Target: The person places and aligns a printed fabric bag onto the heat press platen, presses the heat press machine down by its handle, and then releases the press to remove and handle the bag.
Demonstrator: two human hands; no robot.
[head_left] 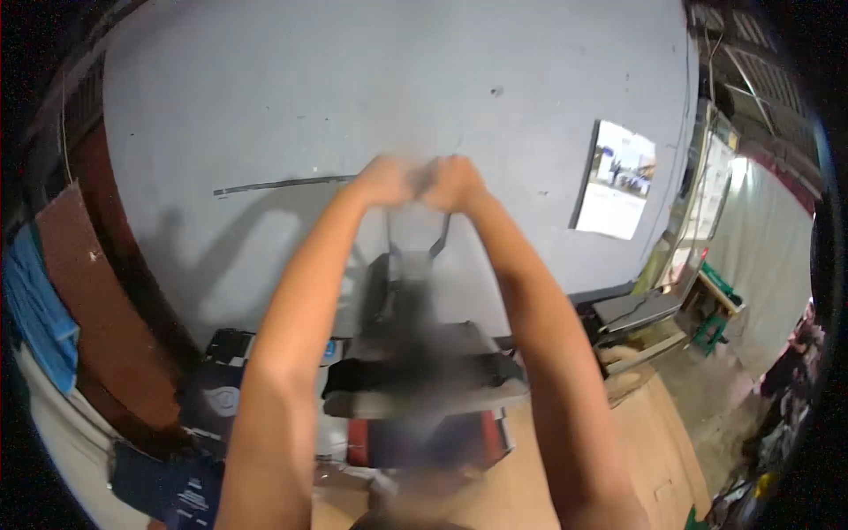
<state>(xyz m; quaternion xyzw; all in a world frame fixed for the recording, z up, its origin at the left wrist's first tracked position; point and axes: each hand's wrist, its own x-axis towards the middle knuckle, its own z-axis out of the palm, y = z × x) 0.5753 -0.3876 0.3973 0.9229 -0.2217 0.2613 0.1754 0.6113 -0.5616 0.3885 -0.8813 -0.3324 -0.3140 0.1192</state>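
Note:
Both my arms are stretched forward and raised in front of the grey wall. My left hand [387, 181] is closed, with its fingers curled in, and is somewhat blurred. Close beside it on the right, my right hand [453, 184] is also closed. A small dark thing shows between the two hands, too blurred to name, and what each one grips cannot be made out. Below the hands stands a dark machine-like object [411, 305] with thin upright rods, partly smeared. Dark cloth [353, 375] lies across the surface under it.
A calendar or poster [616, 181] hangs on the grey wall [353, 79]. Dark garments [212, 397] lie at the lower left, near a brown panel [106, 300] and blue cloth [40, 305]. A wooden surface [640, 442] spreads at the lower right, with a green stool [709, 334] beyond.

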